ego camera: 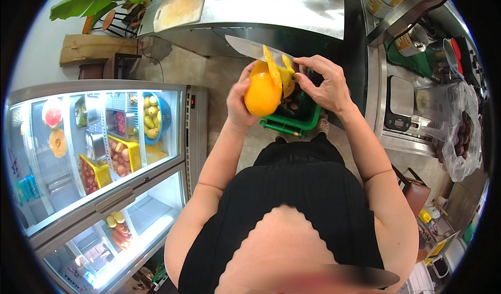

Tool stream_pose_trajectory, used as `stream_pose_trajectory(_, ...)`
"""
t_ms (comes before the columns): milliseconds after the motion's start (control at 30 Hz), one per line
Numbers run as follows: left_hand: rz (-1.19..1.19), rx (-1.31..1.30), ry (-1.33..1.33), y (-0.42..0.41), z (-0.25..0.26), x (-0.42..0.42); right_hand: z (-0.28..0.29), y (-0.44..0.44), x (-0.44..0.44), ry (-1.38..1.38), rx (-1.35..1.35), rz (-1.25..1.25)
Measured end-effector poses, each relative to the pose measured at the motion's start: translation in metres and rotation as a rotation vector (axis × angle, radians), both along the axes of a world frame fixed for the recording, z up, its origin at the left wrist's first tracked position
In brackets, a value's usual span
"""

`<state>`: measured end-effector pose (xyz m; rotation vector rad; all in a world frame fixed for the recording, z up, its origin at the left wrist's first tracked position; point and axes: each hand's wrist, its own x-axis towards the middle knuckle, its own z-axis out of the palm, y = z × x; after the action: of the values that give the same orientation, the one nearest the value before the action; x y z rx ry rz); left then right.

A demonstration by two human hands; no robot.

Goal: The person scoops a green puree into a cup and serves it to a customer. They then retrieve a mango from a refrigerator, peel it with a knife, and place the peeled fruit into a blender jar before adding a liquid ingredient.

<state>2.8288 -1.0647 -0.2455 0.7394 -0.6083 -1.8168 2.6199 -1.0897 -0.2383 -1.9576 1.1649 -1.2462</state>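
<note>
My left hand (238, 101) grips a ripe orange-yellow mango (263, 94) from its left side, above a green bin. Strips of yellow peel (272, 67) stand out from the fruit's upper right side. Behind the mango reaches a broad steel knife blade (247, 49), its tip pointing up and left. The blade runs into the fingers of my right hand (327, 83), which hide its handle. The thumb and forefinger of that hand are at a curl of peel (288, 65). Dark scraps lie inside the green bin (311, 121), partly covered by the fruit.
A steel counter (274, 4) holds a stained cutting board (181, 8). At left stands a lit glass-door fridge (146, 179) with fruit and vegetables. On the right are a digital scale (400, 100), a plastic bag of dark round items (462, 137) and a metal can (411, 39).
</note>
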Motion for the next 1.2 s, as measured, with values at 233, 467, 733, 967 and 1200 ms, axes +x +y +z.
stream_pose_trajectory(233,0.174,0.291,0.104,-0.022,0.018,0.006,-0.005,0.017,0.003,0.04,-0.029,-0.08)
stream_pose_trajectory(467,0.186,0.303,0.372,-0.036,0.008,0.007,-0.008,0.04,0.012,0.091,-0.148,-0.018)
stream_pose_trajectory(733,0.206,0.307,0.366,-0.032,0.011,0.004,-0.008,0.042,0.012,0.142,-0.158,-0.027)
stream_pose_trajectory(967,0.179,0.29,0.367,-0.029,0.012,0.003,-0.006,0.045,0.01,0.143,-0.164,-0.029)
stream_pose_trajectory(1200,0.118,0.243,0.376,-0.02,0.008,-0.002,-0.004,0.043,0.014,0.16,-0.234,-0.015)
